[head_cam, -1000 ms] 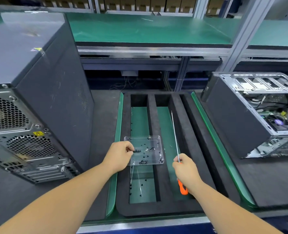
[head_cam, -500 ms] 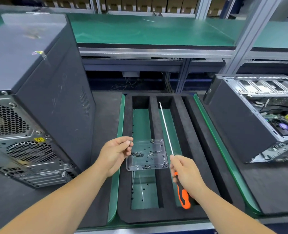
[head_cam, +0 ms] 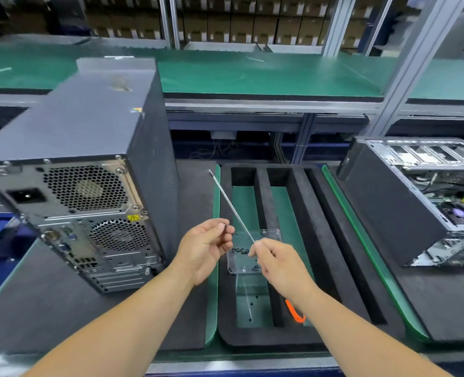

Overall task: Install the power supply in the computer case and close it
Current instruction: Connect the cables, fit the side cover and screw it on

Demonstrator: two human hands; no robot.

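Note:
A closed dark computer case (head_cam: 95, 148) stands upright at the left, its rear panel facing me with the power supply grille (head_cam: 85, 187) at the top. My left hand (head_cam: 205, 250) pinches a small dark screw (head_cam: 224, 227) between thumb and forefinger, just right of the case. My right hand (head_cam: 278, 263) grips a long screwdriver (head_cam: 232, 206) with an orange handle, its thin shaft pointing up and left. Beneath both hands lies a clear plastic screw tray (head_cam: 241, 261) with several small black screws.
A black foam holder (head_cam: 300, 213) with long slots lies in the middle on green matting. A second computer case (head_cam: 404, 202), opened and tilted, sits at the right. A raised green shelf (head_cam: 266, 74) runs across the back, with a metal post (head_cam: 404, 66) at right.
My left hand lifted off the screw tray with a screw pinched. My right hand raised the screwdriver out of the foam slot and swung its tip leftward. The view shifted left toward the closed case.

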